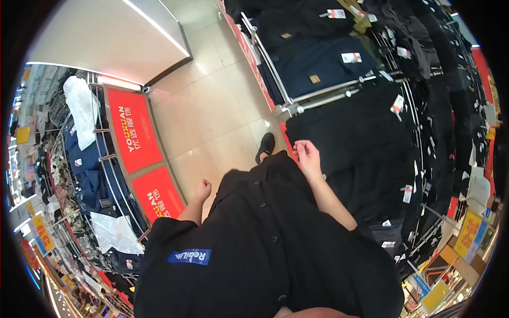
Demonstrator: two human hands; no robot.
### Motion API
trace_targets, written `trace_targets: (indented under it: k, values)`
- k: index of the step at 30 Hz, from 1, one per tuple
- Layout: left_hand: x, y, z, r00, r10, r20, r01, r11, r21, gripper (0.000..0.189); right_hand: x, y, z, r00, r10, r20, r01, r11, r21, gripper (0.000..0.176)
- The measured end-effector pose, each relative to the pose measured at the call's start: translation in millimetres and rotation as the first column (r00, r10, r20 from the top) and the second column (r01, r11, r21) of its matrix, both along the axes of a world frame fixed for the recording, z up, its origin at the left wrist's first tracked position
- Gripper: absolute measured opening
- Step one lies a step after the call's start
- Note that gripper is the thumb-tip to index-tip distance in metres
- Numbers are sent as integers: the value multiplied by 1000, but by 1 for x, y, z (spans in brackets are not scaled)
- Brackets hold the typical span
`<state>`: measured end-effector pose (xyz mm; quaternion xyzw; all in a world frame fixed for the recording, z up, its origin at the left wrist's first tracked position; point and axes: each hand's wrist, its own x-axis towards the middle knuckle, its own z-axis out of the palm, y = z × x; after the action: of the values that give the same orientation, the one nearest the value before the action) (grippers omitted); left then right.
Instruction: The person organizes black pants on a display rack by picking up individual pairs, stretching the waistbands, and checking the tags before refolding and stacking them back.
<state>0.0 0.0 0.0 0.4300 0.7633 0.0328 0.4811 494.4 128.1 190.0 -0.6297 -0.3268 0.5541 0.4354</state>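
Observation:
My right hand hangs beside the display of folded black clothes, its fingers loosely bent, a little apart and holding nothing. On the other side of my body, my left hand is curled into a loose fist over the aisle, with nothing showing in it. Between the two arms spreads my black buttoned shirt, with a blue label on the chest. One black shoe shows on the floor ahead.
Red sign panels front a left rack of dark blue clothes and plastic bags. A metal rail divides the stacks of tagged garments on the right. Pale floor tiles run ahead past a large white block.

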Motion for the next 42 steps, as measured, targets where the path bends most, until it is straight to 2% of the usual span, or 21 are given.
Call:
trace_targets:
  k: [2, 3, 5, 6, 10, 12, 13, 15, 17, 18, 20, 21, 24, 25, 27, 33, 35, 37, 39, 40, 42]
  values:
    - [-9, -29, 18, 998, 55, -25, -56, 998, -28, 16, -10, 5, 34, 999, -36, -30, 35, 998, -50, 16]
    - [-15, 137, 4, 998, 61, -29, -59, 994, 88, 16, -16, 152, 27, 999, -29, -44, 32, 997, 65, 16]
    - [-13, 157, 43, 987, 150, -62, -153, 987, -56, 16, -22, 188, 33, 999, 33, 4, -33, 997, 69, 16]
    - [-19, 166, 45, 983, 176, -53, -180, 981, -79, 14, -28, 208, 36, 1000, 28, -3, -27, 998, 62, 17]
    - [-42, 238, 26, 961, 273, 30, -272, 961, -52, 15, -48, 310, 32, 997, -5, 75, 0, 997, 71, 16]
    - [-59, 277, 9, 940, 338, 50, -338, 941, -18, 15, -61, 356, 26, 994, -90, 69, 86, 994, 64, 17]
    - [-71, 297, 0, 942, 330, 59, -329, 944, -23, 15, -67, 380, 22, 989, -137, 63, 135, 990, 44, 17]
    - [-98, 345, -16, 997, 69, 43, -75, 983, 169, 16, -79, 423, 13, 974, -220, 57, 219, 975, 24, 18]
    - [-123, 413, -8, 999, 21, 28, -23, 996, 82, 16, -97, 462, 10, 934, -354, 56, 356, 934, -37, 19]
    - [-138, 446, -7, 992, 102, 71, -104, 994, 20, 17, -105, 481, 8, 932, -358, 60, 361, 932, -34, 19]
    - [-160, 513, 8, 928, 316, 197, -297, 948, -117, 19, -122, 511, 6, 859, -509, -56, 500, 858, -117, 19]
    - [-173, 547, 15, 931, 309, 197, -291, 950, -114, 19, -132, 526, 9, 855, -515, -58, 506, 855, -115, 19]
    - [-200, 646, 38, 965, 176, 192, -161, 983, -91, 25, -154, 561, 11, 879, -476, 26, 477, 875, -81, 20]
    - [-202, 677, 45, 968, 161, 191, -147, 985, -89, 25, -159, 571, 10, 881, -459, 114, 468, 881, -70, 20]
    - [-200, 736, 55, 995, -17, 97, 22, 998, -51, 30, -168, 590, 2, 873, -473, 114, 482, 873, -72, 19]
    - [-157, 890, 34, 982, -143, 124, 146, 989, -21, 35, -181, 656, -31, 853, -515, 84, 517, 856, -6, 16]
    - [-129, 941, 44, 964, -259, 62, 258, 966, 23, 37, -179, 684, -28, 873, -488, 12, 487, 870, -69, 15]
    - [-94, 993, 78, 834, -530, -155, 552, 803, 224, 35, -176, 716, -11, 863, -505, 0, 503, 860, -85, 15]
    - [-61, 1051, 115, 825, -551, -122, 564, 792, 235, 35, -166, 745, -7, 846, -527, -87, 517, 848, -115, 18]
    - [-50, 1079, 121, 826, -559, -77, 559, 792, 246, 34, -163, 760, -5, 853, -521, -32, 516, 850, -105, 32]
    - [-31, 1133, 129, 819, -571, -60, 558, 767, 316, 31, -154, 783, -7, 851, -526, -20, 517, 843, -148, 36]
